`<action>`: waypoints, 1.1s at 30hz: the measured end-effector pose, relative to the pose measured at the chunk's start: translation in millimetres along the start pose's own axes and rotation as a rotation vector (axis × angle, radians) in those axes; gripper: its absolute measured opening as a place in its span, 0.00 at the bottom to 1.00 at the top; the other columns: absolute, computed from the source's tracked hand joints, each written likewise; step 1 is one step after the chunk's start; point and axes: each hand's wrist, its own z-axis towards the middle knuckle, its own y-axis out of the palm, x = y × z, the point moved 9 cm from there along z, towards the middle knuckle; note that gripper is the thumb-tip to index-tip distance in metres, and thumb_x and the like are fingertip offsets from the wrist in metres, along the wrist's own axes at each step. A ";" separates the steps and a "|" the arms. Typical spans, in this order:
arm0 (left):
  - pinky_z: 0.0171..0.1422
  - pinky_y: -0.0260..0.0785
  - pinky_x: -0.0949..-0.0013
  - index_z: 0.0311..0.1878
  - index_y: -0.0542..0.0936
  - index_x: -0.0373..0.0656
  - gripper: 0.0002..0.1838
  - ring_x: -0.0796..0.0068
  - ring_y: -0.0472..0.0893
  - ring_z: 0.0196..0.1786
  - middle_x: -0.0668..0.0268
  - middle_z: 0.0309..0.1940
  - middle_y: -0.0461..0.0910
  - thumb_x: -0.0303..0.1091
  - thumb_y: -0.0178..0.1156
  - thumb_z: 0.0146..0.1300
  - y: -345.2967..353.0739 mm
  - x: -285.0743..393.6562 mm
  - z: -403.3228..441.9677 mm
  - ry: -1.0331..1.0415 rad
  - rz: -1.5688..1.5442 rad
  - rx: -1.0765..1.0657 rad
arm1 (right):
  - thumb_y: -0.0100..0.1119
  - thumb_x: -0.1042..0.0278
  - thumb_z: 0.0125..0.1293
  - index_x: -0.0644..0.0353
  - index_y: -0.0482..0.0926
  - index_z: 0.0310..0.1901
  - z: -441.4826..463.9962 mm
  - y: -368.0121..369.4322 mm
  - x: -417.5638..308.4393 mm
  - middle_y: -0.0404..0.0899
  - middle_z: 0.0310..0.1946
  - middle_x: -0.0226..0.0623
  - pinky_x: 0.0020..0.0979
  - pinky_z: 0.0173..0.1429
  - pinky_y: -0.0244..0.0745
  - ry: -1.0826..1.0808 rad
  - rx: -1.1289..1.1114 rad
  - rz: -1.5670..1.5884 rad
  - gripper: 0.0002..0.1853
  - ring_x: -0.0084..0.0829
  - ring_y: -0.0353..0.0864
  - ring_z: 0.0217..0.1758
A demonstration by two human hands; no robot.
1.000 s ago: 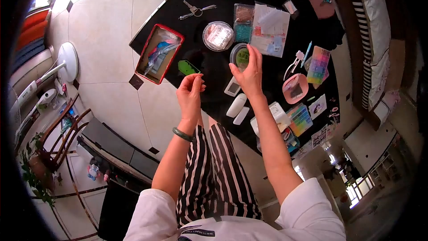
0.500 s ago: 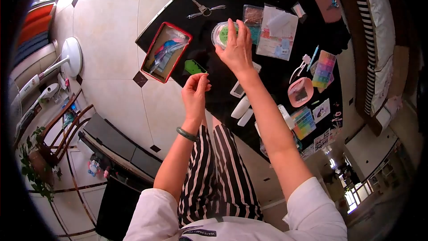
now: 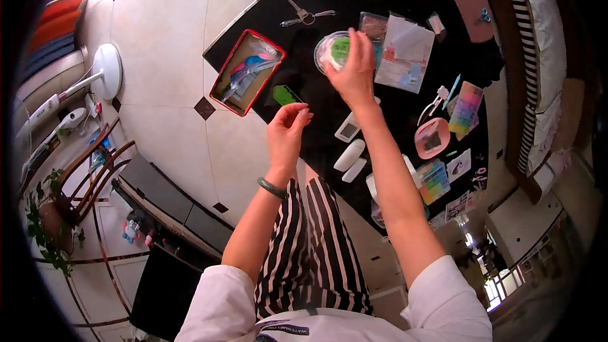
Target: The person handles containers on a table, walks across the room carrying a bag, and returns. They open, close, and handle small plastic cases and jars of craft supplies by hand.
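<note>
My right hand (image 3: 356,75) grips the right side of a round clear plastic tub (image 3: 322,52) with a green label on top, which rests on the black table. Pale material shows through its wall. My left hand (image 3: 286,132), a dark bangle at its wrist, hovers by the table's near edge with thumb and fingers pinched together. Whatever may be between those fingertips is too small to make out. Just beyond them lies a flat bright green piece (image 3: 285,94). Left of it sits a red-rimmed box (image 3: 252,102) containing blue and pink items in clear plastic.
Keys (image 3: 304,14) lie at the far side of the black table (image 3: 272,44). Right of the tub are clear packets and paper sheets (image 3: 405,54). Pliers (image 3: 433,104), a pink dish (image 3: 432,139), a rainbow-coloured case (image 3: 467,104) and white devices (image 3: 349,154) stand nearer the right arm.
The whole view has shifted, so the table's things appear slightly further right. My right hand stays at the tub, leaving more of its left side showing. My left hand remains pinched.
</note>
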 end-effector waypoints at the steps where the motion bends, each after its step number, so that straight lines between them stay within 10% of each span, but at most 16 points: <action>1: 0.47 0.73 0.78 0.43 0.79 0.35 0.08 0.78 0.81 0.41 0.68 0.37 0.80 0.30 0.59 0.66 0.7 -2.8 0.2 -0.019 -0.025 -0.010 | 0.71 0.61 0.47 0.62 0.60 0.65 -2.5 -9.2 6.6 0.60 0.61 0.50 0.48 0.66 0.60 0.020 0.059 0.050 0.43 0.51 0.60 0.65; 8: 0.45 0.74 0.76 0.42 0.78 0.35 0.07 0.77 0.82 0.39 0.67 0.37 0.80 0.28 0.59 0.66 -1.8 -14.6 6.6 0.006 -0.077 0.025 | 0.67 0.56 0.53 0.63 0.59 0.65 -81.8 -23.0 91.3 0.61 0.61 0.51 0.50 0.66 0.56 0.339 0.041 -0.115 0.41 0.52 0.59 0.65; 21: 0.34 0.66 0.81 0.45 0.80 0.37 0.12 0.85 0.71 0.29 0.74 0.26 0.73 0.35 0.53 0.70 -1.5 -23.3 -6.3 -0.071 0.140 0.023 | 0.68 0.60 0.52 0.64 0.63 0.63 -114.4 -26.5 57.8 0.63 0.60 0.52 0.47 0.67 0.58 0.257 -0.090 0.008 0.38 0.52 0.62 0.63; 24: 0.35 0.66 0.80 0.48 0.79 0.37 0.12 0.84 0.73 0.30 0.74 0.28 0.73 0.35 0.54 0.70 -4.9 -28.4 -9.8 -0.059 0.085 0.008 | 0.60 0.57 0.60 0.64 0.65 0.61 -131.5 -23.4 52.1 0.69 0.58 0.46 0.42 0.63 0.64 0.461 -0.171 0.396 0.31 0.46 0.69 0.60; 27: 0.44 0.72 0.77 0.52 0.77 0.37 0.13 0.79 0.79 0.39 0.68 0.38 0.79 0.32 0.55 0.69 -11.6 -34.3 -13.9 -0.069 0.004 -0.001 | 0.43 0.42 0.68 0.59 0.64 0.65 -167.7 15.3 45.5 0.71 0.60 0.47 0.36 0.56 0.73 1.055 -0.199 1.543 0.32 0.42 0.75 0.59; 33: 0.48 0.74 0.76 0.45 0.78 0.36 0.08 0.79 0.80 0.40 0.68 0.36 0.79 0.31 0.56 0.68 -16.9 -32.7 -13.4 -0.072 0.030 -0.038 | 0.40 0.39 0.69 0.58 0.65 0.64 -172.8 8.9 29.5 0.72 0.60 0.48 0.40 0.53 0.74 1.141 -0.190 1.799 0.33 0.44 0.75 0.58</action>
